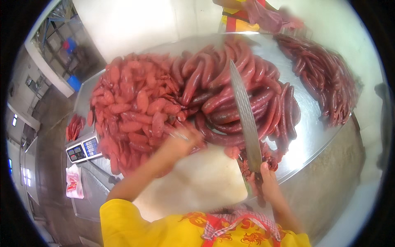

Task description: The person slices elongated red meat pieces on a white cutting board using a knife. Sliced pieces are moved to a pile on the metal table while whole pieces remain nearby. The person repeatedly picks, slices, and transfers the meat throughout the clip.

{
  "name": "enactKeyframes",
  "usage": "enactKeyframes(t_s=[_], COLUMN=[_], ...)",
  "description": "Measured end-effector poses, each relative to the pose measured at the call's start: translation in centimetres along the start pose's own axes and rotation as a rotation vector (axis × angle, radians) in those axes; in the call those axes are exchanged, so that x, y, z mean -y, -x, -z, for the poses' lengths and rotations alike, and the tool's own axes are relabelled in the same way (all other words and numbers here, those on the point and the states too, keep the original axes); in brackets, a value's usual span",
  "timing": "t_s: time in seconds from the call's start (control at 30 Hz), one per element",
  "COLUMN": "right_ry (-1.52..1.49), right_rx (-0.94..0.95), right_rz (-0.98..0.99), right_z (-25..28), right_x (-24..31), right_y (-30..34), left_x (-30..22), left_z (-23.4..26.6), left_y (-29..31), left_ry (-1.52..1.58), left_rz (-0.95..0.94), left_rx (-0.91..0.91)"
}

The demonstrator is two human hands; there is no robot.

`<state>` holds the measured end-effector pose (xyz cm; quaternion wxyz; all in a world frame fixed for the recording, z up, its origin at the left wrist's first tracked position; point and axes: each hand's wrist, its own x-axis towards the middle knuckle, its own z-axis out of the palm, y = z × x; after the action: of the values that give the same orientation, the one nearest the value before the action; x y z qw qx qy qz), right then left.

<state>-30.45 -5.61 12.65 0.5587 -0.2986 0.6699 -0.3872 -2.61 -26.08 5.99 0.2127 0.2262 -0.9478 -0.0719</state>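
Hands are shown on either side of a pale cutting board (193, 185), which is laid at the near edge of a metal tabletop (298, 88). By the right hand (269, 181), a large knife (247, 119) is gripped at the base of its long blade; the tip is pointed away from the body, and the blade is seen in front of the whole sausages (222, 109). The left hand (185, 142) is extended over the board's far side, near the lower edge of a heap of oval red pieces (135, 111); it is blurred by motion, and whether anything is held, or how widely the fingers are spread, cannot be told. The heap is placed on the left of the tabletop, and the whole sausages, long, curved and dark red, are piled against its right side. Small reddish scraps (273, 158) are gathered by the board's right edge, near the knife. At the far right, thinner dark sausages (327, 82) are stacked separately. Just beside the heap on the left are seen a digital scale (84, 148) and, nearer, a white-and-pink plastic packet (74, 181). A yellow shirt (123, 222) is worn, with red printing.
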Motion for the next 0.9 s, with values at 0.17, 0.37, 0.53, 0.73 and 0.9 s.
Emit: enactKeyframes(t_s=[0.17,0.37,0.53,0.73,0.9], right_ry=[0.038,0.007,-0.047,-0.093,-0.075], right_rx=[-0.035,-0.089,-0.187,-0.174,-0.155], right_rz=[0.029,0.026,0.004,-0.075,-0.051], right_z=[1.4,1.5,1.7,2.2,2.2], right_x=[0.0,0.1,-0.7,-1.0,-1.3], right_y=[0.7,0.4,-0.3,-0.5,-0.4], left_x=[11.4,15.8,4.5,-7.1,-10.9], left_z=[11.4,9.2,-2.0,-6.3,-7.5], left_y=[-1.0,-10.9,-13.2,-7.6,-5.3], left_ry=[-0.733,-0.168,0.258,0.152,0.017], left_rz=[0.348,0.495,-0.040,-0.037,0.472], left_rx=[-0.336,-0.456,-0.163,0.113,0.502])
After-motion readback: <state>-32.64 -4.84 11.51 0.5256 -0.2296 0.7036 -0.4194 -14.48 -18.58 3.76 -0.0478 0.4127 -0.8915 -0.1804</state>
